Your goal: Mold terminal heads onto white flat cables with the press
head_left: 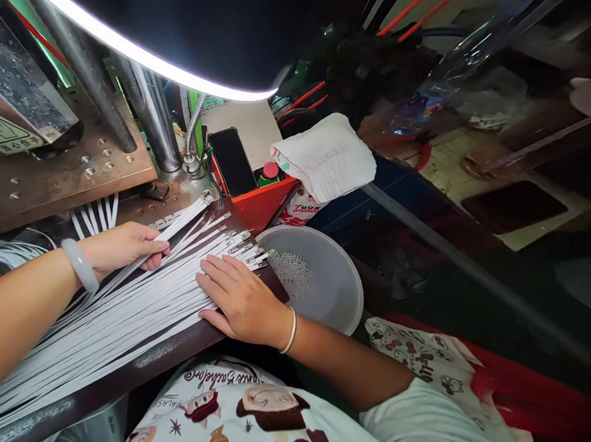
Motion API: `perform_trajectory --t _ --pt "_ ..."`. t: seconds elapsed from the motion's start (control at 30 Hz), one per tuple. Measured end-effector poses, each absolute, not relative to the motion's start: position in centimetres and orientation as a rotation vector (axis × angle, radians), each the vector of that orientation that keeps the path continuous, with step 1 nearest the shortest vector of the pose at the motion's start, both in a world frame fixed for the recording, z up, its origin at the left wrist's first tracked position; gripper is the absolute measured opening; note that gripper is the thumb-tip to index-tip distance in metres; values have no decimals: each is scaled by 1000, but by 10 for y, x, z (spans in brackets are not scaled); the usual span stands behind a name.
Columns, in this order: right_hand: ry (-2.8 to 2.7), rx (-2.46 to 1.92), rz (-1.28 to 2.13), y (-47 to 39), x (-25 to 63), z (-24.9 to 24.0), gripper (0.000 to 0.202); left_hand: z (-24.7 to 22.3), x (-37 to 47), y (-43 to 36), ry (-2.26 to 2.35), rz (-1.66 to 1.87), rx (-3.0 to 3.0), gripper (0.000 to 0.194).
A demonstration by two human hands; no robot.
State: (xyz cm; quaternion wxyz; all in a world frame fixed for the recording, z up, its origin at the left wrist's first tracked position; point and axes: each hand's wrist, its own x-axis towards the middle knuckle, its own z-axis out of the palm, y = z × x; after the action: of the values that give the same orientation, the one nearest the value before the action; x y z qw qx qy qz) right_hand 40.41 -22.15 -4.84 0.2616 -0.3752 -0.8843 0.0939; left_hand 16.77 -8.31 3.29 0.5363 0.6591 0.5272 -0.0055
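Long white flat cables (pixel 145 302) with small metal-looking connectors (pixel 246 240) at their far ends lie side by side along the dark bench edge. My left hand (pixel 131 248), with a pale bangle at the wrist, pinches a few white cables (pixel 188 216) between thumb and fingers; their connector ends point away toward the metal post. Flat on the spread cables rests my right hand (pixel 237 298), fingers stretched out just short of the connectors. What lies beneath its palm is hidden.
A press with a drilled metal plate (pixel 62 172) stands at left. A bright lamp (pixel 165 62) hangs overhead. A grey basin (pixel 329 279) holds small clear pieces. Beyond are a red box (pixel 259 206), a phone (pixel 232 161) and a folded white cloth (pixel 329 155).
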Motion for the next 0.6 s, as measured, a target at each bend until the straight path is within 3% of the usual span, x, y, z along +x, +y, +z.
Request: perform_trajectory --t 0.13,0.2,0.37,0.5,0.6 --pt "-2264 -961 238 -211 409 -35 37 36 163 -85 1236 64 1524 41" --pt "-2220 -1041 167 -192 402 -18 42 45 163 -90 1191 67 1530 39" --pt "-2538 -1056 47 -124 367 15 39 69 149 -108 1121 -12 1539 47" --pt "-2581 -1077 78 -89 357 5 40 62 117 -114 1517 572 2131 52" --pt "-2588 -773 224 -78 344 -3 44 53 107 -110 1314 734 2598 40"
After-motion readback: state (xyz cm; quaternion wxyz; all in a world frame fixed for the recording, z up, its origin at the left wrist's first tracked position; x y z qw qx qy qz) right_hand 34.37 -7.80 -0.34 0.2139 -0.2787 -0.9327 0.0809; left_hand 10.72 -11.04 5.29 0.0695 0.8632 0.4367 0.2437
